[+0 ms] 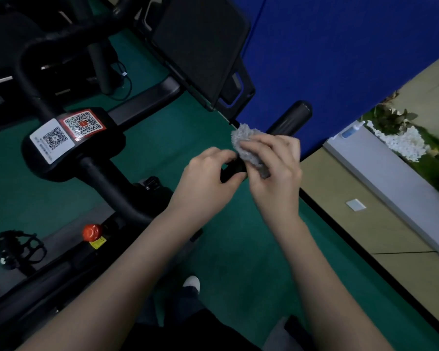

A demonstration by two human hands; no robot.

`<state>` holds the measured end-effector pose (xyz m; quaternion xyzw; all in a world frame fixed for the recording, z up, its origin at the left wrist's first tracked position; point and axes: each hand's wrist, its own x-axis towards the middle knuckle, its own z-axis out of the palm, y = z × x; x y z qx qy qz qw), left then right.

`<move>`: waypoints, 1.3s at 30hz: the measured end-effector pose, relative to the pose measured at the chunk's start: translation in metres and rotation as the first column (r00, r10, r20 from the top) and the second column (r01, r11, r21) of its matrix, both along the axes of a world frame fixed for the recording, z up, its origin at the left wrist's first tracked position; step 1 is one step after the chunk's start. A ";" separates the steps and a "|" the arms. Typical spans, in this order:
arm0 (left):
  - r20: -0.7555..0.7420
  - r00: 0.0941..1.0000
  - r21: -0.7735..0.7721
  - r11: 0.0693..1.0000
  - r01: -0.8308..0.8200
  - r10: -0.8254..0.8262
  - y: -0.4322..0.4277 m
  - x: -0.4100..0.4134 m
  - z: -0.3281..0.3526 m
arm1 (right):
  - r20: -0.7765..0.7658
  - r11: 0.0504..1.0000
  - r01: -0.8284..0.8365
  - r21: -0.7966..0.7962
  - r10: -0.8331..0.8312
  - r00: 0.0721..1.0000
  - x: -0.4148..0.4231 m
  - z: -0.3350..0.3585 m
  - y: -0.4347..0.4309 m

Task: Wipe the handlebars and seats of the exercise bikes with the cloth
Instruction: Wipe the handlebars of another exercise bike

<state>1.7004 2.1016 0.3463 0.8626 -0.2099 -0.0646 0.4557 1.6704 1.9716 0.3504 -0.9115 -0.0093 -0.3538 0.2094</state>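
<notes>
**Cloth pressed on the handlebar grip**

Cloth [249,148], grey and fluffy, sits bunched on the right-hand grip of the bike's handlebar [289,117], a little above the middle of the view.

Largest in view is the green floor [238,262], with a blue mat [340,59] beyond it and a tan wall [365,224] running along the right edge. The black bike [107,183] fills the left side. Its handlebar runs up from the centre block [74,140], which carries two QR stickers [52,140], one white and one red. A dark flat screen [200,46] stands above the handlebar. Low on the frame sit a red knob [92,232] and, further left, a black pedal [18,247].

Both bare forearms reach in from the bottom. The left hand [208,183] is curled around the grip just below the cloth, fingers closed on the bar. The right hand [276,168] lies over the cloth, fingers pressed together and clamping it against the grip. The two hands almost touch. The black end of the grip sticks out past the cloth, over the mat.

A white shoe tip [192,282] shows on the floor between the arms.
</notes>
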 end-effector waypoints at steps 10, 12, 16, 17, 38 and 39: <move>-0.046 0.999 -0.081 0.997 -0.016 0.012 0.000 0.001 -0.002 | -0.331 0.998 0.017 -0.063 -0.037 0.943 0.012 0.031 0.002; -0.060 0.998 -0.100 0.995 -0.022 0.017 0.001 0.002 -0.003 | -0.409 0.991 -0.044 -0.124 -0.011 0.912 0.018 0.041 0.000; -0.103 0.995 -0.114 0.993 -0.020 0.008 0.002 0.003 -0.002 | -0.560 0.932 -0.197 -0.305 -0.008 0.828 0.036 0.056 -0.004; -0.111 0.994 -0.118 0.993 -0.018 0.005 0.002 0.003 -0.002 | -0.570 0.917 -0.209 -0.341 -0.024 0.821 0.040 0.059 -0.006; -0.143 0.989 -0.099 0.995 0.009 -0.023 0.002 0.005 -0.003 | -0.420 0.890 -0.023 -0.455 -0.192 0.887 0.059 0.077 -0.027; -0.141 0.990 -0.097 0.995 0.007 -0.021 0.001 0.006 -0.002 | -0.417 0.896 -0.054 -0.440 -0.151 0.896 0.053 0.070 -0.023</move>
